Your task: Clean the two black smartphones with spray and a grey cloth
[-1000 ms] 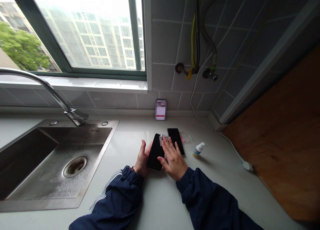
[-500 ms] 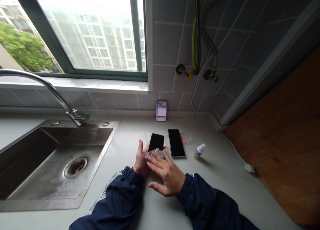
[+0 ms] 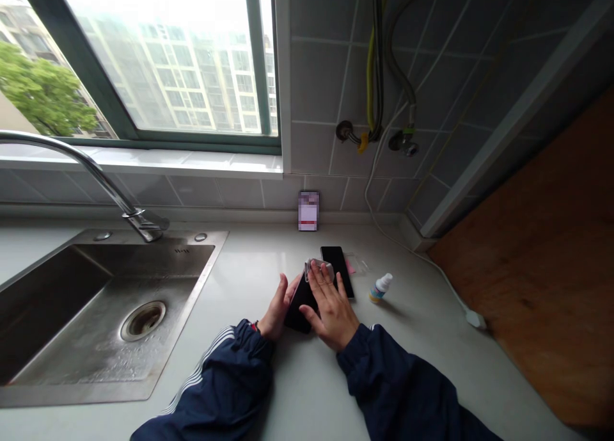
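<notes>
A phone with a black screen [image 3: 302,303] lies tilted in my left hand [image 3: 278,306], whose fingers go behind it and whose thumb points up along its left side. Over the upper part of that screen, my right hand [image 3: 332,306] presses a thin grey cloth [image 3: 328,269] with flat, stretched fingers. The cloth bunches up past the fingertips. Just behind my right hand, a second, larger black phone [image 3: 338,256] lies on the counter, partly covered from view. To the right stands a small white spray bottle [image 3: 380,288] with a blue and yellow label.
A steel sink [image 3: 185,313] with a curved faucet [image 3: 115,194] takes up the left side. Another phone with a lit screen [image 3: 308,211] leans against the tiled wall. Clear plastic pieces [image 3: 363,262] lie beside the larger phone. A white cable [image 3: 432,265] runs along the right of the counter [image 3: 422,370].
My right hand has slid the cloth up the screen, from the phone's lower end to its upper part. The held phone now tilts more to the right, its lower end showing.
</notes>
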`<state>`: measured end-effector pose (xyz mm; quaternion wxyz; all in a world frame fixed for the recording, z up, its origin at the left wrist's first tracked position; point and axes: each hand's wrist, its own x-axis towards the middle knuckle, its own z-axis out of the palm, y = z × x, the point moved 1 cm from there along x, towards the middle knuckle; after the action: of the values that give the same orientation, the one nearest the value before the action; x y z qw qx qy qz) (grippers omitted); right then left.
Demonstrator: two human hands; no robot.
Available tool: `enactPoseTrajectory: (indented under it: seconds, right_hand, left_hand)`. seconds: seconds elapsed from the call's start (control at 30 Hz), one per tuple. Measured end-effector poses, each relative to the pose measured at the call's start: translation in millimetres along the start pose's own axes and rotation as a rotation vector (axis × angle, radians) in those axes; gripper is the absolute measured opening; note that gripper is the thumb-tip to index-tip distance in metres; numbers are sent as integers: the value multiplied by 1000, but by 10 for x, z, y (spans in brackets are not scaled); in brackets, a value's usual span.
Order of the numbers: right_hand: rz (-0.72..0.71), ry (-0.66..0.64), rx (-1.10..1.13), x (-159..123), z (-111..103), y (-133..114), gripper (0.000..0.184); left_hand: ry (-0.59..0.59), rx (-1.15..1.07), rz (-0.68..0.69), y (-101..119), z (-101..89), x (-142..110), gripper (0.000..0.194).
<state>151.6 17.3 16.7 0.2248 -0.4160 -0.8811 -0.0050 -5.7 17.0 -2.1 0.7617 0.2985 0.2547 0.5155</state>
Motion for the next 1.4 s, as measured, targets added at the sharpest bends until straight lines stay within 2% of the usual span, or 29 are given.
enactPoseTrajectory:
  seconds: [0.2,0.37,0.5,0.63,0.77,0.9,1.1,1.4]
  right_hand:
    - [55,50,8,12,-30,32,79]
    - [-78,13,30,5,-21,10,83]
    - [-12,34,27,2,5,-17,79]
    - [-88,-9,50,-6,35,-70,84]
    - [-12,5,69,-18,38,-102,83]
    - [-92,-33,90,-29,29,-138,87]
    - [28,39,45,-8,29,-83,78]
    - [38,20,39,-2,39,-81,80]
  left_hand:
    - [-7,80,-24,38,78,-36,80]
    - [5,124,31,37,93,-25,81]
    - [20,159,33,25,58,-15,79]
    - [42,130,19,11,2,0,79]
    - [38,108,16,8,-12,4,78]
    - [64,23,-44,-5,-24,7,83]
    - [50,138,6,-9,-55,22,80]
    - [59,197,21,19,-4,3,82]
